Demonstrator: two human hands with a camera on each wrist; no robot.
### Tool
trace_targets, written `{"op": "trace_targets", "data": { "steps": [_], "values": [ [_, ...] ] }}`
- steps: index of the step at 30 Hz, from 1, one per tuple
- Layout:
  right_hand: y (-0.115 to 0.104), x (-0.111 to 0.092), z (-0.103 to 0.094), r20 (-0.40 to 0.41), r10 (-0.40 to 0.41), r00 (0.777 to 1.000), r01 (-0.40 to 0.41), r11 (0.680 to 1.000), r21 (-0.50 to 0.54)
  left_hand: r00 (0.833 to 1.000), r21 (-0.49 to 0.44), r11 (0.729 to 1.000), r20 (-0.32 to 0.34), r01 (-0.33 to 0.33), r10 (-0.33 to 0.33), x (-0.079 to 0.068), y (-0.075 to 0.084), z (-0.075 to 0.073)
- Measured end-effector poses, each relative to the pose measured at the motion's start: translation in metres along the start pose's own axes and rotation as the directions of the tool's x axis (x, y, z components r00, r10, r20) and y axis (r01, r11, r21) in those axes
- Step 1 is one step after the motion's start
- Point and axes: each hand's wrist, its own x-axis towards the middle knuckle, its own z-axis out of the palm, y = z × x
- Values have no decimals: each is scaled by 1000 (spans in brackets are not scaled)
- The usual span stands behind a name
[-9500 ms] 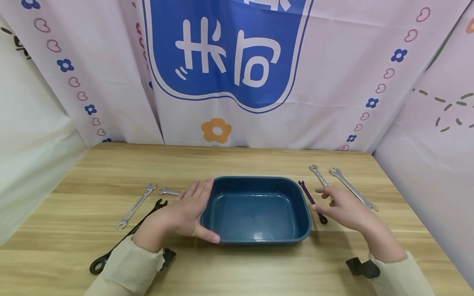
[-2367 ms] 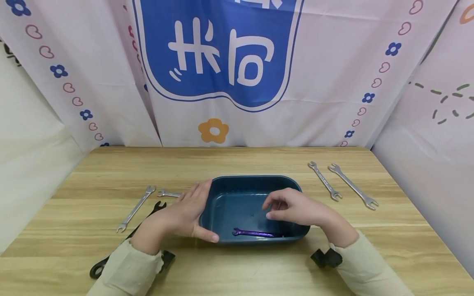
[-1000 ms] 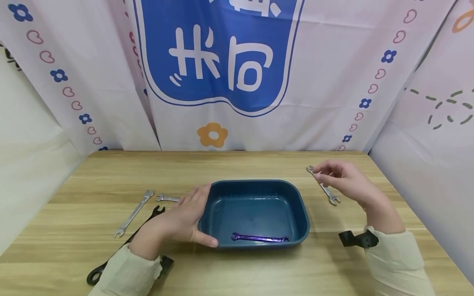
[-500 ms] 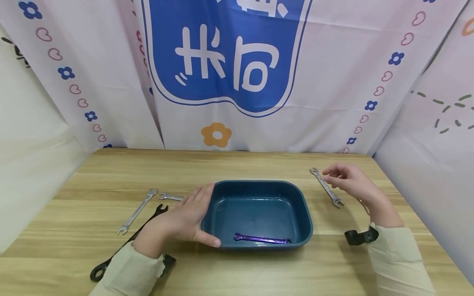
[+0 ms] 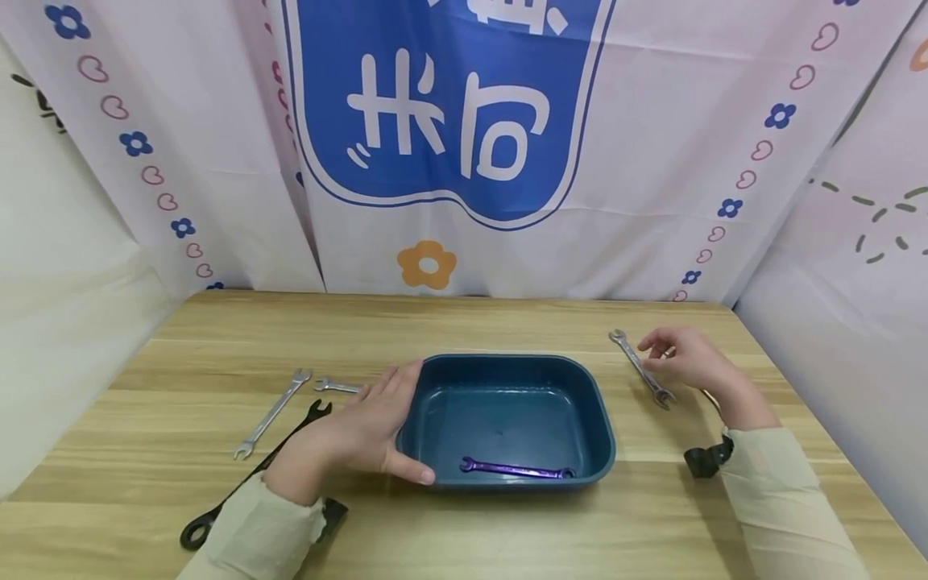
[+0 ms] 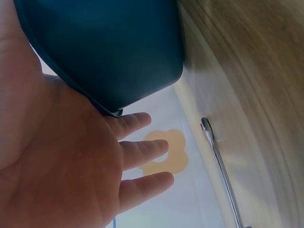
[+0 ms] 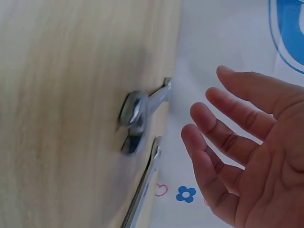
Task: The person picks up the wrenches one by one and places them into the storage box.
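A dark teal plastic bin stands mid-table with a purple wrench lying inside along its near wall. My left hand rests against the bin's left rim, fingers extended and thumb along the near corner. Over on the right, my right hand hovers above the table, fingers loosely bent and holding nothing. Just left of it lies a silver open-end wrench. A second silver wrench shows in the right wrist view; in the head view my hand and wrist mostly hide it.
Left of the bin lie a silver wrench, a small silver wrench partly behind my left hand, and a large black wrench running under my left forearm. A printed cloth hangs behind the wooden table.
The purple wrench went from the table right of the bin into it. My right hand then moved from over the bin to the right-hand wrenches. My left hand has stayed at the rim.
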Motion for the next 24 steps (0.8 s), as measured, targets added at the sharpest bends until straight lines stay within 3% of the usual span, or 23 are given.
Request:
{"op": "trace_targets", "data": {
  "steps": [17, 24],
  "values": [
    [14, 24, 10, 79, 19, 997, -12, 996, -90, 1000, 3, 1000, 0, 21, -21, -3, -5, 0],
    [20, 24, 7, 99, 106, 989, -97, 991, -88, 1000, -1, 1000, 9, -20, 20, 2, -1, 1]
  ]
}}
